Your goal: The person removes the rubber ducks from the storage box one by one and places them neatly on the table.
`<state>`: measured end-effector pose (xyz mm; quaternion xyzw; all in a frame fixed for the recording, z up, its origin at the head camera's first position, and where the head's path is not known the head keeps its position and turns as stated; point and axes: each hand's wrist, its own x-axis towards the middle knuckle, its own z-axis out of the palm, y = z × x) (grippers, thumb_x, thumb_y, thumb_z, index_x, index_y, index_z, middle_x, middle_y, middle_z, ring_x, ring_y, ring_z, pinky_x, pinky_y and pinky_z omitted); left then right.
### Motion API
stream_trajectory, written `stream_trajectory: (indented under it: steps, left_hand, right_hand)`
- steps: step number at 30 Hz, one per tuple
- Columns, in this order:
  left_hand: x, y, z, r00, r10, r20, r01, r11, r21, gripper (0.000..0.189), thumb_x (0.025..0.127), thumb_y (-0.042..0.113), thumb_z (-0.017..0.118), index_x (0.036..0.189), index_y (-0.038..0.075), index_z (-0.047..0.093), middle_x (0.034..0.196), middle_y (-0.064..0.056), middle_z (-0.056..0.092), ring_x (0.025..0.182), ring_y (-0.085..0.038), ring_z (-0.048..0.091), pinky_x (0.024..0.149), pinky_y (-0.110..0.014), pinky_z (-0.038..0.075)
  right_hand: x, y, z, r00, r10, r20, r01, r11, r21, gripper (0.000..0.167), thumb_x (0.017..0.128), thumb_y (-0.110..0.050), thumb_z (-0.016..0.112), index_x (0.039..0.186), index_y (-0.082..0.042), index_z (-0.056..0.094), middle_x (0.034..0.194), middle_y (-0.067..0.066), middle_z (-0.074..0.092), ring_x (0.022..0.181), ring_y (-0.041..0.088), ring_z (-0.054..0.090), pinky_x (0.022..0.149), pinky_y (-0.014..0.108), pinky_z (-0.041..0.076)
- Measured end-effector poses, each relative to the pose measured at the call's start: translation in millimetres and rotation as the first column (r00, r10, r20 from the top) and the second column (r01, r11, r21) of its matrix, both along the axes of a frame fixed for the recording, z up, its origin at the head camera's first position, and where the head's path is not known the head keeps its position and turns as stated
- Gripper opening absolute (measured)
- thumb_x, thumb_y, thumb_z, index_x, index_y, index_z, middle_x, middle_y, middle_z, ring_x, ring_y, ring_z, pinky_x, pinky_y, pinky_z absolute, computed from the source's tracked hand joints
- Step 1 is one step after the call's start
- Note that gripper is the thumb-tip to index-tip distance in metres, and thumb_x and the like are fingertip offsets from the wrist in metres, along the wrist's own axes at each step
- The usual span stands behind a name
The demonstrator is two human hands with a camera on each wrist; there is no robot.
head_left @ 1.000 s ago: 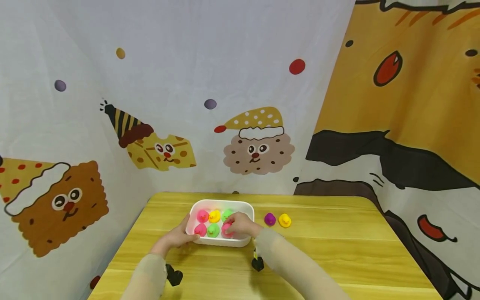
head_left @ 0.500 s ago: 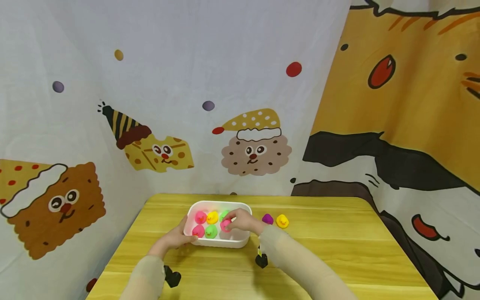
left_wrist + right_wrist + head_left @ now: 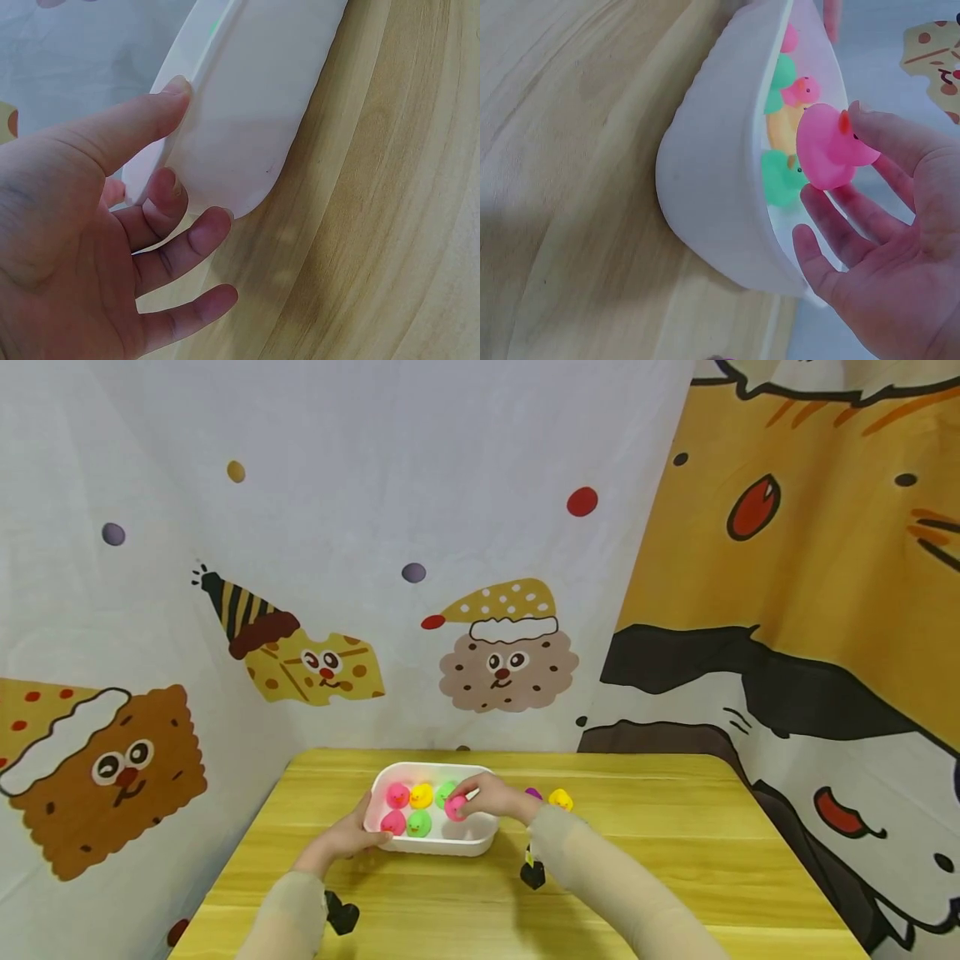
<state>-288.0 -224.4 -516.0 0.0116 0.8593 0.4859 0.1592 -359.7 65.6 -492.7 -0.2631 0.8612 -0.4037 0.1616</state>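
Note:
A white plastic box [image 3: 431, 847] on the table holds several rubber ducks. My left hand [image 3: 343, 838] grips its left end, thumb on the rim and fingers bent against the wall of the box [image 3: 247, 112], as the left wrist view shows. Between thumb and fingertips my right hand [image 3: 495, 798] pinches a pink rubber duck [image 3: 825, 150], raised at the level of the box's rim. Inside sit two other pink ducks, a yellow duck [image 3: 422, 796] and two green ducks; one green duck [image 3: 446, 792] is partly behind the held one.
To the right of the box a yellow duck [image 3: 560, 799] and a purple duck [image 3: 533, 793] stand on the wooden table [image 3: 675, 843], both partly covered by my right arm. A cartoon-printed cloth [image 3: 337, 485] hangs behind the table.
My right hand has lifted the pink duck from the front row of the box, up and slightly right. My left hand keeps its grip. The head view has shifted a little.

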Motion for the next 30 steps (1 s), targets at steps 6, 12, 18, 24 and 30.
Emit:
stream_trajectory:
  steps: [6, 12, 18, 24, 30]
  left_hand:
    - [0.0, -0.7, -1.0, 1.0, 0.008, 0.008, -0.008, 1.0, 0.003, 0.103, 0.087, 0.026, 0.073, 0.154, 0.002, -0.003, 0.156, -0.029, 0.008, 0.125, -0.047, 0.033, 0.094, -0.068, 0.036]
    - [1.1, -1.0, -0.6, 1.0, 0.005, 0.008, -0.005, 1.0, 0.002, 0.104, 0.087, 0.027, 0.073, 0.154, 0.002, -0.003, 0.156, -0.03, 0.009, 0.123, -0.048, 0.034, 0.091, -0.069, 0.037]
    - [2.2, -1.9, 0.4, 1.0, -0.002, 0.001, 0.001, 1.0, 0.008, 0.104, 0.088, 0.026, 0.073, 0.153, 0.0, -0.004, 0.155, -0.032, 0.008, 0.121, -0.049, 0.034, 0.087, -0.072, 0.037]
    - [2.9, -2.2, 0.2, 1.0, -0.01, 0.0, 0.01, 1.0, 0.005, 0.103, 0.088, 0.028, 0.072, 0.154, 0.002, -0.003, 0.154, -0.031, 0.01, 0.118, -0.048, 0.037, 0.084, -0.072, 0.039]
    - [2.2, -1.2, 0.4, 1.0, -0.018, -0.002, 0.017, 1.0, -0.015, 0.103, 0.088, 0.031, 0.072, 0.154, 0.005, -0.002, 0.153, -0.031, 0.014, 0.113, -0.046, 0.041, 0.082, -0.069, 0.042]
  right_hand:
    - [-3.5, 8.9, 4.1, 1.0, -0.004, 0.031, 0.004, 1.0, 0.001, 0.026, 0.079, -0.012, 0.079, 0.105, -0.015, 0.075, 0.105, -0.005, 0.067, 0.1, 0.017, 0.056, 0.088, 0.036, 0.046]
    - [-5.0, 18.1, 8.3, 1.0, 0.014, 0.026, -0.013, 1.0, -0.021, 0.026, 0.082, -0.011, 0.077, 0.107, -0.013, 0.074, 0.105, -0.004, 0.067, 0.101, 0.023, 0.057, 0.084, 0.034, 0.047]
    - [-2.1, 26.7, 16.0, 0.999, 0.013, 0.042, -0.011, 0.999, -0.043, 0.027, 0.082, -0.009, 0.076, 0.108, -0.011, 0.073, 0.105, -0.002, 0.067, 0.099, 0.025, 0.057, 0.081, 0.033, 0.049]
    - [-2.9, 38.7, 20.3, 1.0, 0.013, -0.017, -0.012, 0.999, 0.033, 0.028, 0.082, -0.012, 0.076, 0.109, -0.012, 0.073, 0.105, -0.002, 0.068, 0.097, 0.02, 0.057, 0.081, 0.033, 0.048]
    - [-2.1, 54.4, 26.7, 1.0, -0.014, 0.005, 0.014, 0.999, 0.04, 0.029, 0.082, -0.014, 0.075, 0.111, -0.012, 0.072, 0.108, -0.001, 0.067, 0.103, 0.022, 0.058, 0.087, 0.039, 0.047]
